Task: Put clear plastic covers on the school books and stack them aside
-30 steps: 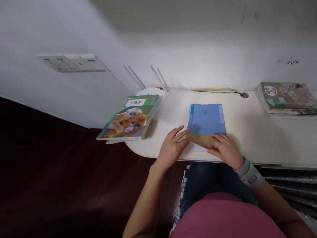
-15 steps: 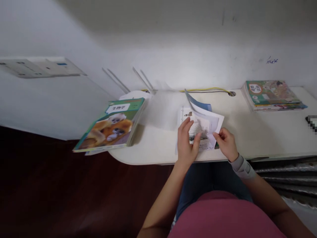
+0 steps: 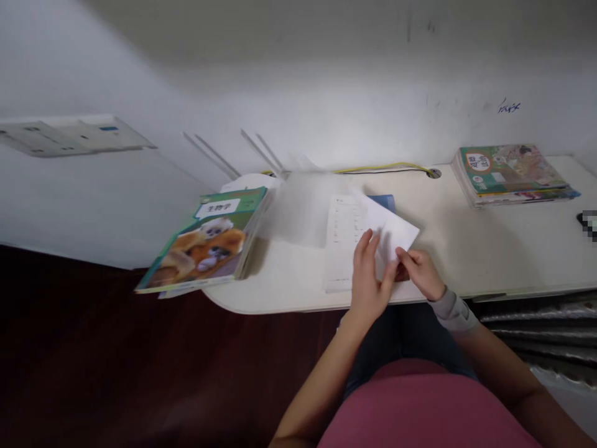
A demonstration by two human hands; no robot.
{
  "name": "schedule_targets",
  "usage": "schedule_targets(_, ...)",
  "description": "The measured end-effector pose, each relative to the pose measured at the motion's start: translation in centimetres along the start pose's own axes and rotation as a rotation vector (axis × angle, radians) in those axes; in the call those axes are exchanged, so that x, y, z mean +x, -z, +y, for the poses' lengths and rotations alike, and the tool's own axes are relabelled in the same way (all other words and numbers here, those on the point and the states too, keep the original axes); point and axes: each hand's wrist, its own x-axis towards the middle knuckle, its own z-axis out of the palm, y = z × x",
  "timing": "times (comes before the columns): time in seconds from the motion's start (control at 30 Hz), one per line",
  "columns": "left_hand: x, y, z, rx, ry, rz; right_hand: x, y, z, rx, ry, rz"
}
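Note:
A book [image 3: 336, 249] lies open in front of me near the desk's front edge, its left page showing short printed lines in columns. My right hand [image 3: 422, 272], with a grey wrist wrap, pinches the lower edge of a raised white page [image 3: 396, 231] between thumb and fingers. Over the middle of the book, my left hand [image 3: 372, 277] has its fingers spread and thumb apart, against or just above the paper; whether it touches cannot be made out. Part of a blue cover [image 3: 385, 201] shows behind the raised page.
Books topped by a biology textbook [image 3: 205, 239] overhang the white desk's [image 3: 275, 292] left end, beside a white router with antennas [image 3: 261, 149]. Another stack of books [image 3: 513, 174] stands at the right. A yellow cable [image 3: 382, 167] runs along the wall to a hole. A dark object sits far right.
Pages have turned: the picture and dense text on the left page gave way to short printed columns. My left hand moved right, toward my right hand, which still pinches the paper.

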Motion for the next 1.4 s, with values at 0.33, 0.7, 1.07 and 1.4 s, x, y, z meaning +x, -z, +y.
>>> schedule_targets(0.33, 3.7, -5.2, 0.2, 0.286, -0.111, -0.647, -0.1, 10.7, 2.3, -0.213, 0.378, 0.481)
schedule_targets(0.7, 3.4, -4.0, -0.8, 0.382, -0.161, -0.873, 0.7, 10.7, 4.5, -1.209, 0.371, 0.337)
schedule_targets(1.07, 3.3, -5.1, -0.5, 0.399, -0.195, -0.818, 0.9, 11.5, 4.3, -1.071, 0.385, 0.313)
schedule_targets(1.4, 3.7, -7.0, 1.0, 0.337, -0.241, -0.742, 0.6, 11.7, 3.8, -0.910, 0.364, 0.381)
